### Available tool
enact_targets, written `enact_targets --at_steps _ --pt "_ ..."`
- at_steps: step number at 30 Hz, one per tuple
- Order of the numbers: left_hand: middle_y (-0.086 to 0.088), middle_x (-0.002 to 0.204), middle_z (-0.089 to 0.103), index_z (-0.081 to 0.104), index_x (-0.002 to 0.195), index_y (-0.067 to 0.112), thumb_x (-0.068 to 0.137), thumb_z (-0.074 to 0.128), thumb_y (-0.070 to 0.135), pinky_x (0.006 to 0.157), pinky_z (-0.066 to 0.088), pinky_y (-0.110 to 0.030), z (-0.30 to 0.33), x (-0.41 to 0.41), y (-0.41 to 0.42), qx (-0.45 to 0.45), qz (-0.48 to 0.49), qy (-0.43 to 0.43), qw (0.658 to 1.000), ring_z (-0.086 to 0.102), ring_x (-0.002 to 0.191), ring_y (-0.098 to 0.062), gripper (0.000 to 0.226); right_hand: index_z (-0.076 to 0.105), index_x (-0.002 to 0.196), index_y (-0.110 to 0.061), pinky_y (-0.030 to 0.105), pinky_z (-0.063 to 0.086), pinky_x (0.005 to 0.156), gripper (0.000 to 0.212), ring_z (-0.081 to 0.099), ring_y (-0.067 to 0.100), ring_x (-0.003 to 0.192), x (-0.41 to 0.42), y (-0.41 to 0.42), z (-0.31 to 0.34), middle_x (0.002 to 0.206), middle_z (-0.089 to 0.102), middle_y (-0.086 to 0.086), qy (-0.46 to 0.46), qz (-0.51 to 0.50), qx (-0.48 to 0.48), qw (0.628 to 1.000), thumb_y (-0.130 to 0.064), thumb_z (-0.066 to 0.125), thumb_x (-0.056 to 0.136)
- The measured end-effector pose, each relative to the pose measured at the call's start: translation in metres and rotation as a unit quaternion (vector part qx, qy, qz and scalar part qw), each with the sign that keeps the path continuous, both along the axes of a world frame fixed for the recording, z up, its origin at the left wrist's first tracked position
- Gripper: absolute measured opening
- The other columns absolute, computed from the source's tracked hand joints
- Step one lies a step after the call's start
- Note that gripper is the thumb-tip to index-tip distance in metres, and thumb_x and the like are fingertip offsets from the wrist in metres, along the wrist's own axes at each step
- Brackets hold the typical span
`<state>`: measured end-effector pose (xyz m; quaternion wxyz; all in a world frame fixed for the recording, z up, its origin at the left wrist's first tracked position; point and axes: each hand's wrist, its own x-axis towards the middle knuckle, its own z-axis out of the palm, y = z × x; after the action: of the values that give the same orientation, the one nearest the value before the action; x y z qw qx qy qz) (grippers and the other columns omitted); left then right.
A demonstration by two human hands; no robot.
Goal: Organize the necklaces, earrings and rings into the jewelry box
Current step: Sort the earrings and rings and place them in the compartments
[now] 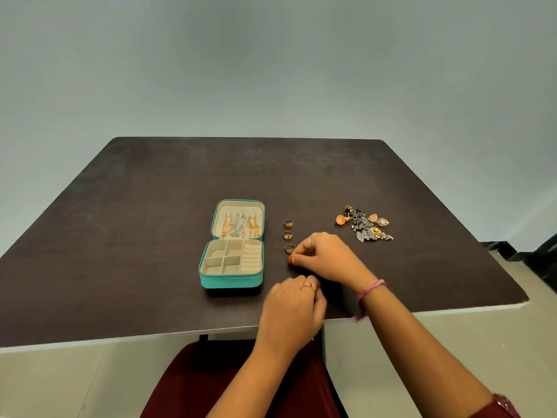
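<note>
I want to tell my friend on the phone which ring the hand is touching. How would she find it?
Start at the open teal jewelry box on the dark table. Just to its right, three gold rings lie in a line running away from the person. It is the nearest ring, the only one touched by the right hand's fingertips.

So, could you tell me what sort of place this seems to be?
Probably a plain indoor room set up as a seated work spot: a dark table against a bare grey wall, holding only a jewelry box and loose earrings.
</note>
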<state>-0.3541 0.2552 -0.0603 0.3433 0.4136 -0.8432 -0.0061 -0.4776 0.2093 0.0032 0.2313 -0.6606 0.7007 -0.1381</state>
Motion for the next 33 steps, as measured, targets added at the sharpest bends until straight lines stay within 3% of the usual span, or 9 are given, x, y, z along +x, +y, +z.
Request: enact_targets --at_steps 5,9,12,15,21,28,31,33 --pt "0.006 0.061 0.054 0.060 0.073 0.019 0.082 0.050 0.025 0.049 0.040 -0.028 0.000 0.000 -0.001 0.006 -0.003 0.006 1.000 0.053 0.055 -0.013 0.015 0.072 0.095 -0.037 0.041 0.046 0.092 0.014 0.058 0.007 0.095 0.002 0.005 -0.001 0.090 0.059 -0.018 -0.018 0.004 0.000 1.000 -0.044 0.064 0.085" --pt "0.008 0.064 0.057 0.063 0.079 0.020 0.083 0.049 0.026 0.052 0.041 -0.025 0.001 0.001 0.000 0.015 -0.007 0.004 1.000 0.054 0.057 -0.009 0.016 0.069 0.097 -0.031 0.018 0.045 0.076 0.010 0.060 0.007 0.089 -0.017 0.008 -0.006 0.095 0.067 -0.008 -0.129 -0.047 -0.070 0.988 -0.031 0.063 0.089" --pt "0.008 0.065 0.058 0.064 0.080 0.020 0.083 0.048 0.027 0.053 0.041 -0.026 -0.001 0.001 0.000 0.025 -0.004 -0.002 1.000 0.055 0.058 -0.010 0.018 0.068 0.099 -0.026 0.008 0.041 0.068 0.012 0.060 0.005 0.084 -0.030 0.013 -0.022 0.095 0.067 -0.006 -0.147 -0.107 -0.136 0.974 -0.023 0.061 0.091" --pt "0.008 0.065 0.058 0.064 0.079 0.020 0.083 0.049 0.026 0.053 0.042 -0.027 0.000 0.001 -0.001 0.029 -0.005 -0.002 1.000 0.055 0.058 -0.011 0.017 0.069 0.097 -0.024 0.006 0.039 0.067 0.011 0.056 0.000 0.078 -0.030 0.020 -0.037 0.093 0.062 -0.006 -0.131 -0.105 -0.199 0.966 -0.018 0.061 0.090" --pt "0.008 0.065 0.058 0.063 0.078 0.021 0.083 0.046 0.027 0.052 0.041 -0.025 0.002 0.001 0.000 0.046 -0.008 -0.009 0.999 0.055 0.057 -0.010 0.019 0.068 0.099 -0.022 0.017 0.042 0.075 0.012 0.053 -0.004 0.077 -0.022 0.023 -0.042 0.093 0.051 -0.011 -0.041 -0.071 -0.224 0.971 -0.022 0.058 0.092" --pt "0.009 0.066 0.059 0.067 0.082 0.020 0.082 0.046 0.028 0.056 0.044 -0.022 0.007 0.008 0.000 0.110 -0.031 0.046 0.992 0.055 0.060 -0.007 0.022 0.065 0.109 -0.023 0.029 0.047 0.086 0.019 0.053 0.004 0.091 -0.022 0.025 -0.040 0.100 0.047 -0.011 -0.029 -0.075 -0.233 0.969 -0.023 0.058 0.092" --pt "0.010 0.068 0.061 0.068 0.085 0.021 0.083 0.048 0.028 0.058 0.045 -0.022 0.009 0.011 0.000 0.124 -0.029 0.051 0.991 0.056 0.061 -0.007 0.021 0.058 0.124 -0.025 0.041 0.039 0.093 0.035 0.049 0.019 0.112 -0.029 0.027 -0.037 0.115 0.048 -0.002 -0.004 -0.265 -0.272 0.925 -0.026 0.058 0.089" --pt "0.010 0.071 0.064 0.069 0.086 0.021 0.083 0.052 0.026 0.060 0.048 -0.023 0.010 0.010 0.000 0.127 -0.029 0.046 0.990 0.059 0.064 -0.007 0.017 0.046 0.138 -0.020 0.044 0.038 0.096 0.052 0.047 0.028 0.115 -0.040 0.031 -0.035 0.122 0.046 0.008 -0.014 -0.376 -0.250 0.892 -0.026 0.058 0.088"
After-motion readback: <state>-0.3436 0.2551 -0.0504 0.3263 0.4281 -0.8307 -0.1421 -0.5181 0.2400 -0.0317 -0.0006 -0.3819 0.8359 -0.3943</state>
